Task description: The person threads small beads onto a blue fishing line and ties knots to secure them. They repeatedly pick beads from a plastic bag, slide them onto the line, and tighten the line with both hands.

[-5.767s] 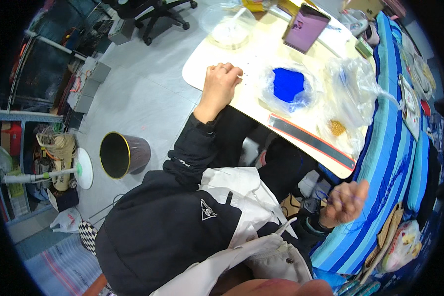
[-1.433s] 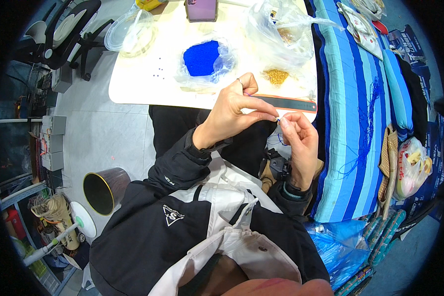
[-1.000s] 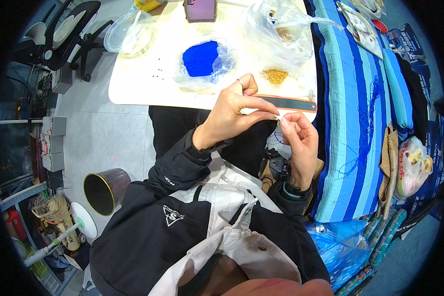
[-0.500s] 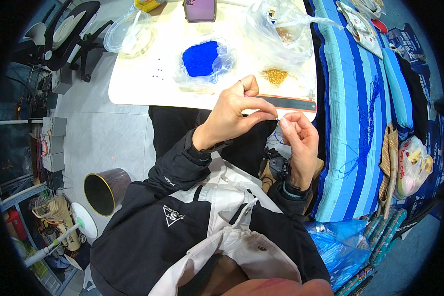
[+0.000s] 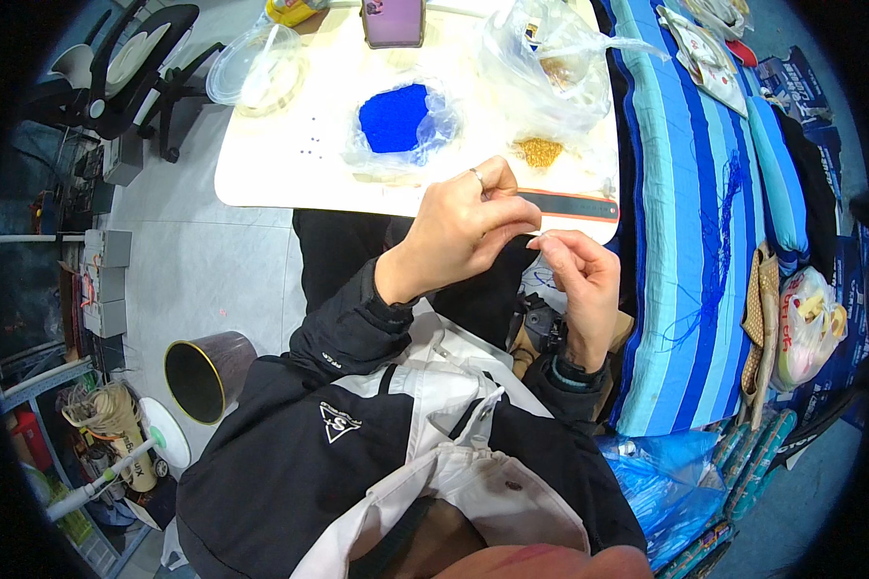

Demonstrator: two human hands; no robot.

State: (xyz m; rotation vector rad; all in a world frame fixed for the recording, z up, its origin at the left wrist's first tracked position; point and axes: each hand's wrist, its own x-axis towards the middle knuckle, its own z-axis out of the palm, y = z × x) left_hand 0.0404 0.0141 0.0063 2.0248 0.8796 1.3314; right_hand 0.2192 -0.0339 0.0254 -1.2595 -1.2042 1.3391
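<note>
Strip [image 5: 579, 205] on the bench [image 5: 270, 164] as landmark: the left hand [image 5: 462, 230] overlaps its left part in view; the right hand [image 5: 584, 280] lies to its near side. Blue thread [image 5: 547, 281] curls nearside of the strip, without one clear long axis, closer to the right hand. Each grip presses thumb and forefinger together; anything between is too small to tell.
</note>
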